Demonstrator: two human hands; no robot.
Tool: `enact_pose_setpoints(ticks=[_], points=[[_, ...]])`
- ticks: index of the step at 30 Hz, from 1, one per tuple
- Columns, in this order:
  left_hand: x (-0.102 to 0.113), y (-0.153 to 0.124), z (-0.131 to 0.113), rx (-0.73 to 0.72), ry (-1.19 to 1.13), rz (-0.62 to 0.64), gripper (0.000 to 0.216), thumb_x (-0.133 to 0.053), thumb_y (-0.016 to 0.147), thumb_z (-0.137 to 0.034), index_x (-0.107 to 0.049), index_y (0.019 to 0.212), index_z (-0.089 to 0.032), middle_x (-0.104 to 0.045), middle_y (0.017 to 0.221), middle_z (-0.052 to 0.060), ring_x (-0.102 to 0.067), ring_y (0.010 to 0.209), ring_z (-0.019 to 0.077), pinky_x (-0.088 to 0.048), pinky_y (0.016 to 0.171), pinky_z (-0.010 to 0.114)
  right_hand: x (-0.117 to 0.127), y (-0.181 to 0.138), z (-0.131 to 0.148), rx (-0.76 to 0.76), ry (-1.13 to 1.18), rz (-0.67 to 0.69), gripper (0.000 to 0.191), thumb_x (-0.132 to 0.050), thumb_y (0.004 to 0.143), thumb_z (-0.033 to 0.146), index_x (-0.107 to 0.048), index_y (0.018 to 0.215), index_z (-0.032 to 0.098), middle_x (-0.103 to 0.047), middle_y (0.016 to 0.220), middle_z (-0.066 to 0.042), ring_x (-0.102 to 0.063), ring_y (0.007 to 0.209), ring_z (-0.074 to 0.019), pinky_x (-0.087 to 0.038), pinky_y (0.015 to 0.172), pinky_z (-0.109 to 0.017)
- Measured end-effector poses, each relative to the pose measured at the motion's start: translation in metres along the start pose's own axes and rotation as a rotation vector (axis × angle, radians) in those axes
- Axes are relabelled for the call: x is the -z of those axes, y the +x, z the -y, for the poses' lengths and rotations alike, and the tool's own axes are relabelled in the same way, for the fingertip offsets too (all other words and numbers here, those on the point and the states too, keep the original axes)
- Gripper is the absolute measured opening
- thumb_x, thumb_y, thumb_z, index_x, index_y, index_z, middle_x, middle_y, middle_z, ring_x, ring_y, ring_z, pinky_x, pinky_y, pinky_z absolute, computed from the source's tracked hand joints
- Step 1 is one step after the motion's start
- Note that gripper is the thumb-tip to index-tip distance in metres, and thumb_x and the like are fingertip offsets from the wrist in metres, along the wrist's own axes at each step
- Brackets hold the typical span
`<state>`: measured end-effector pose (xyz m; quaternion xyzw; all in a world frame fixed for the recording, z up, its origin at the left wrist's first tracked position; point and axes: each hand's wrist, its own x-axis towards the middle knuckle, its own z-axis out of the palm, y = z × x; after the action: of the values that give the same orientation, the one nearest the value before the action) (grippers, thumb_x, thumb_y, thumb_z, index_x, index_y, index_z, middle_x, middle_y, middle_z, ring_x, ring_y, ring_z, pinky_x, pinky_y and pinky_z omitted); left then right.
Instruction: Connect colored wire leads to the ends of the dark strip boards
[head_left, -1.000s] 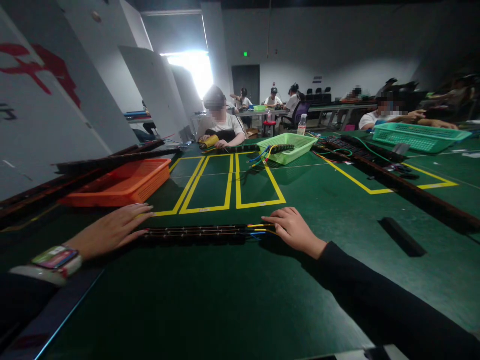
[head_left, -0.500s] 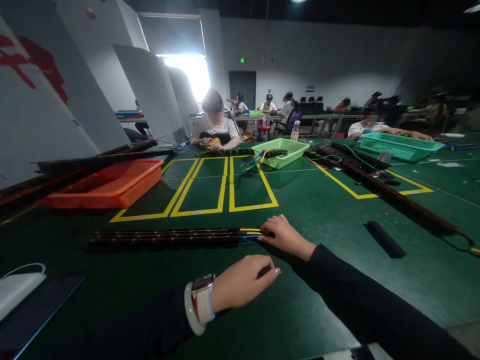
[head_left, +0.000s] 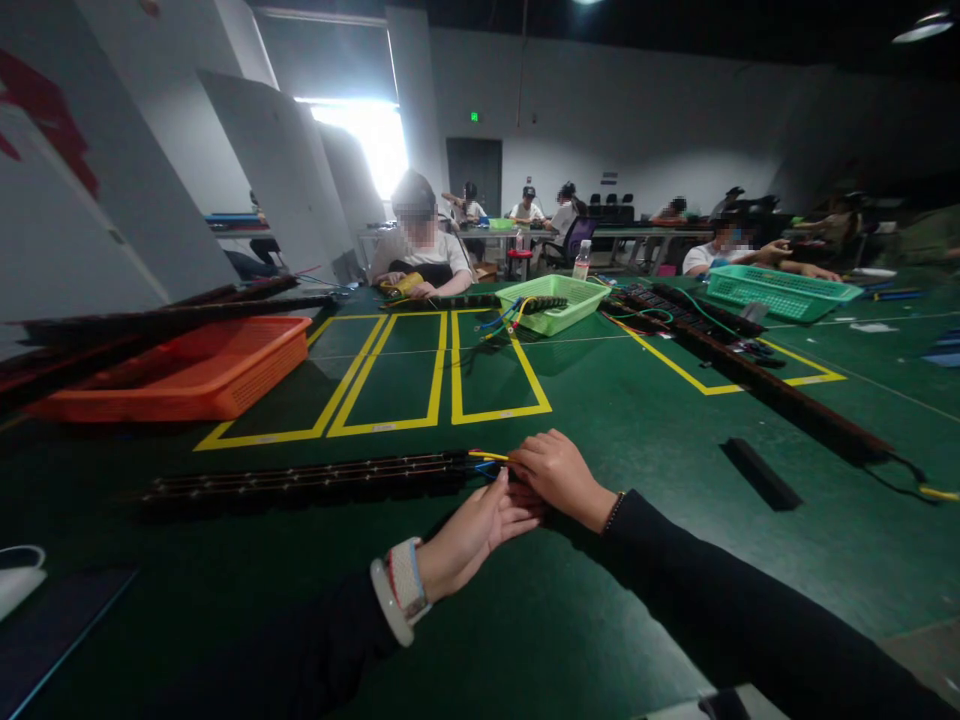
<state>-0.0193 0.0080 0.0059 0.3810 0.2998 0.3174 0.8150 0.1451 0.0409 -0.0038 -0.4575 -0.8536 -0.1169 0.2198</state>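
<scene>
A long black strip assembly (head_left: 307, 482) with thin lengthwise lines lies across the green table in front of me. Yellow and blue wires (head_left: 487, 460) come out of its right end. My right hand (head_left: 559, 478) is closed around the far part of these wires, and its fingers hide their ends. Just below it, my left hand (head_left: 476, 530) is turned partly palm up with its fingers stretched out, reaching under or against the right hand. Whether the left fingers touch the wires I cannot tell.
An orange basket (head_left: 247, 375) stands at left, beside more long black strips (head_left: 172, 318). A light green basket (head_left: 574, 312) holds wired parts. To the right lie a short black piece (head_left: 759, 474) and a long dark strip (head_left: 795, 395). A person (head_left: 420, 245) works opposite.
My left hand has moved up to my right hand, turned its palm upward and stretched its fingers. The right hand stays on the wires. The view has shifted slightly.
</scene>
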Motion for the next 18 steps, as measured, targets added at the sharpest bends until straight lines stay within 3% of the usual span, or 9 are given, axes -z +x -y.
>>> enact_pose_setpoints(ticks=[6,12,18], points=[[0.001,0.002,0.005,-0.046,-0.092,-0.017,0.032,-0.049,0.086,-0.043,-0.058,0.1,-0.015,-0.063,0.107,0.013,-0.057,0.107,0.0206,-0.038,0.098,0.041,0.007,-0.002,0.007,0.181,-0.133,-0.019,0.023,-0.043,0.093,0.02,-0.062,0.105,0.014,-0.062,0.082,-0.007,-0.048,0.07,-0.0168,-0.027,0.065,-0.033],[0.001,0.005,0.004,-0.08,-0.273,-0.048,0.017,-0.049,0.088,-0.032,-0.055,0.094,-0.017,-0.064,0.1,0.007,-0.058,0.104,0.0174,-0.041,0.097,0.037,0.012,-0.001,0.017,0.293,-0.238,0.017,0.026,-0.037,0.094,0.014,-0.06,0.104,0.011,-0.061,0.082,-0.008,-0.049,0.071,-0.0184,-0.033,0.069,-0.036],[0.004,0.009,0.007,-0.11,-0.332,-0.083,0.01,-0.053,0.086,-0.028,-0.052,0.085,-0.017,-0.063,0.099,0.006,-0.059,0.1,0.0163,-0.043,0.094,0.035,0.01,0.001,0.017,0.422,-0.255,0.061,0.027,-0.036,0.092,0.01,-0.06,0.105,0.009,-0.06,0.094,-0.01,-0.051,0.078,-0.0191,-0.039,0.08,-0.037]])
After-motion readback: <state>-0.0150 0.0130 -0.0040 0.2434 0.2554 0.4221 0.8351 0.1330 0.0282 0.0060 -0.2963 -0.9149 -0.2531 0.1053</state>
